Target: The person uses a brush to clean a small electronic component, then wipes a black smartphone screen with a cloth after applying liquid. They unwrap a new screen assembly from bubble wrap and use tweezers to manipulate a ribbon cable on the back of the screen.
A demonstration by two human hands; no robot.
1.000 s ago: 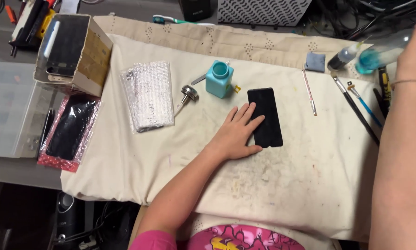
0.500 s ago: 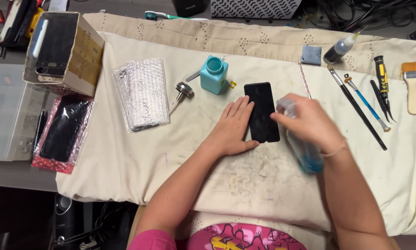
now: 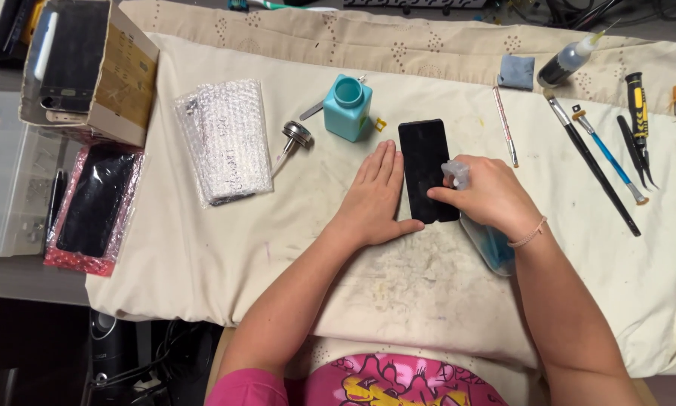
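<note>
A black phone (image 3: 423,162) lies flat on the cream cloth (image 3: 293,248) in the middle. My left hand (image 3: 374,199) rests flat on the cloth, fingers spread, against the phone's left edge, thumb under its lower end. My right hand (image 3: 489,197) grips a clear bottle of blue liquid (image 3: 488,240), its pale nozzle (image 3: 455,173) tipped over the phone's right side. A teal square bottle (image 3: 347,107) stands just above left of the phone.
A bubble-wrap packet (image 3: 227,141) and a metal pump cap (image 3: 297,135) lie to the left. A cardboard box (image 3: 90,68) and pink wrapped screen (image 3: 93,207) sit at far left. Brushes (image 3: 593,173), screwdriver (image 3: 638,113), a dropper bottle (image 3: 567,64) lie right.
My right hand came down from the far right with the blue-liquid bottle and now holds its nozzle over the phone. My left hand stays beside the phone.
</note>
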